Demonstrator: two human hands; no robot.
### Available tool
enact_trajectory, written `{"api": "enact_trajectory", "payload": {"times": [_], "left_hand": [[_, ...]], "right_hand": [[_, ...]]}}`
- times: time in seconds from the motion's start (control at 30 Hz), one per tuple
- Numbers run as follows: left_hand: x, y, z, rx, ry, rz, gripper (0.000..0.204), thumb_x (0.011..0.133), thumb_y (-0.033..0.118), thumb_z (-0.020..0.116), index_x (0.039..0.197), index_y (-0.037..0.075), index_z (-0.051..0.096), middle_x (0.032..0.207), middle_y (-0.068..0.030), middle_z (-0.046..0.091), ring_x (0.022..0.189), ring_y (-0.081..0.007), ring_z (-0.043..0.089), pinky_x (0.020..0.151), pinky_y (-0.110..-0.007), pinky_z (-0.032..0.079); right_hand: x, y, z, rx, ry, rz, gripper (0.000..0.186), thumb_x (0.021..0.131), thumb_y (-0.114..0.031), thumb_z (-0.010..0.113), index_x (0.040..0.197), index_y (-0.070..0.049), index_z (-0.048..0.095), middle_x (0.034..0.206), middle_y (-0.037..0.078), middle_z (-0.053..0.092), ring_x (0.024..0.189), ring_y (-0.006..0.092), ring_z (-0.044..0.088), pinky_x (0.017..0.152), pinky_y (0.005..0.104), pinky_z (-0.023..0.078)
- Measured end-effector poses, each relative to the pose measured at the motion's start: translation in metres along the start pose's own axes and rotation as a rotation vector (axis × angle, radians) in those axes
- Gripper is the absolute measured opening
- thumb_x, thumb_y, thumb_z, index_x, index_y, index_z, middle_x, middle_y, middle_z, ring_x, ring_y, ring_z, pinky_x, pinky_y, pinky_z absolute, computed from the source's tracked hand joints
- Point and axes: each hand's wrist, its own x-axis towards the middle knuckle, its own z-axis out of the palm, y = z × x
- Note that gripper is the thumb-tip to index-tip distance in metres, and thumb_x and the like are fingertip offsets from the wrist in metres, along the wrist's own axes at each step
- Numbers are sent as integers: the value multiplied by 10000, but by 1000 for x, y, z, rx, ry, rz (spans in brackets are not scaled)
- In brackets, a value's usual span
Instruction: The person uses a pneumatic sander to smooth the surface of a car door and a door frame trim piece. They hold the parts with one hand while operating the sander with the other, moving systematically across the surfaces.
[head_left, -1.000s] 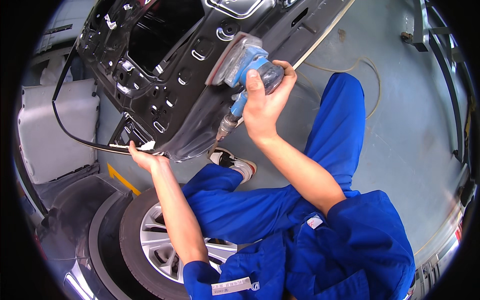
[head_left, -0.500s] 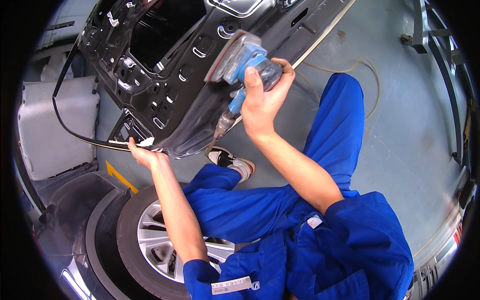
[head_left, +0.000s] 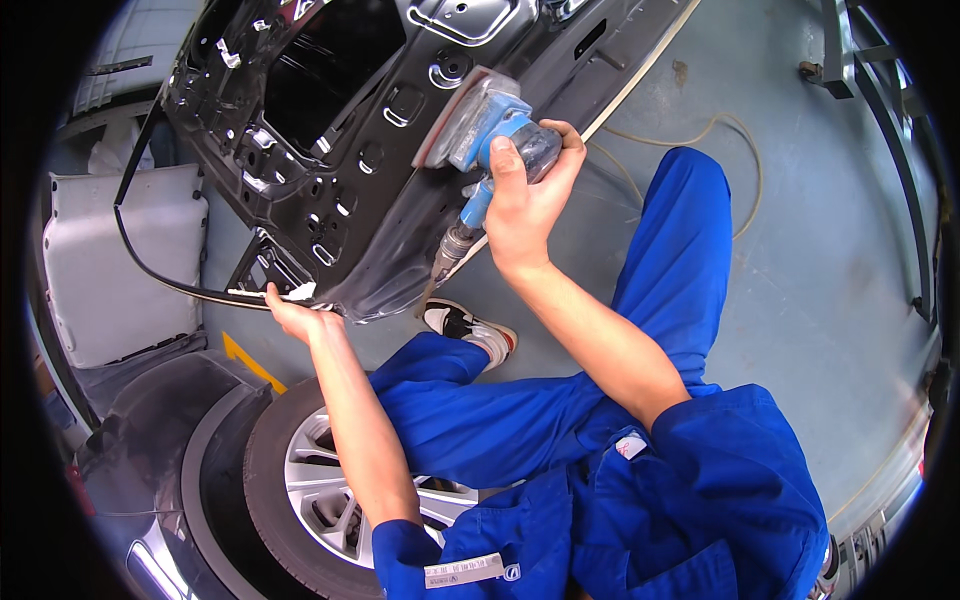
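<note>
My right hand (head_left: 530, 195) is wrapped round a blue air sander (head_left: 497, 130), with the thumb on top. The sander's reddish, dusty pad (head_left: 455, 118) is turned up on edge, over the border of a black car door (head_left: 385, 195). Whether the pad touches the door, I cannot tell. A metal hose coupling (head_left: 453, 247) hangs from the sander's lower end. My left hand (head_left: 303, 318) grips the door's near corner beside a small triangular frame (head_left: 270, 262); some of its fingers are hidden under the edge.
A car wheel (head_left: 300, 470) and dark fender (head_left: 160, 430) stand at the lower left. Behind them is a grey panel (head_left: 125, 265). A thin hose (head_left: 757, 170) curls over the grey floor (head_left: 800, 300) on the right, near a metal stand (head_left: 838, 60). My shoe (head_left: 470, 330) shows below the door.
The whole view has shifted slightly. Both hands keep their holds, and the sander stays at nearly the same spot over the door's border.
</note>
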Motion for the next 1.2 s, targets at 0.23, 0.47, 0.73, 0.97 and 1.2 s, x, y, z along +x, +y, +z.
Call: {"api": "enact_trajectory", "payload": {"times": [0.23,0.47,0.73,0.97,1.2], "left_hand": [[-12,-1,18,498,472,621,492,889,232,657,1226,-74,470,1203,-182,488,1155,-293,484,995,-454,449],[-73,3,178,1098,-677,1217,459,964,369,534,1224,-4,598,1253,-237,589,1172,-377,563,1015,-418,405],[-36,-22,217,1196,-953,786,549,1037,417,293,1267,29,606,1195,-181,656,1133,-287,608,979,-343,423],[-23,-20,208,1187,-932,760,580,1043,416,300,1253,-43,586,1233,-196,632,1156,-296,586,999,-339,402],[-33,-23,217,1197,-924,801,533,1048,385,330,1225,-38,603,1078,-126,659,1003,-214,591,906,-305,430]], "right_hand": [[69,7,-9,59,130,-60,479,878,-206,714,1183,-7,403,1050,79,452,931,130,474,853,284,432],[79,10,-10,62,165,-68,511,874,-234,726,1194,1,405,1069,93,444,960,149,466,874,298,424],[-1,26,6,-149,46,-22,522,820,-157,715,1213,-26,397,1078,66,403,967,138,446,864,294,416],[64,7,7,270,128,84,464,840,-99,701,1183,-9,401,1037,93,447,837,122,505,705,275,459],[143,9,0,106,208,-122,574,837,-269,760,1171,27,398,966,51,476,860,113,465,782,282,423]]}}
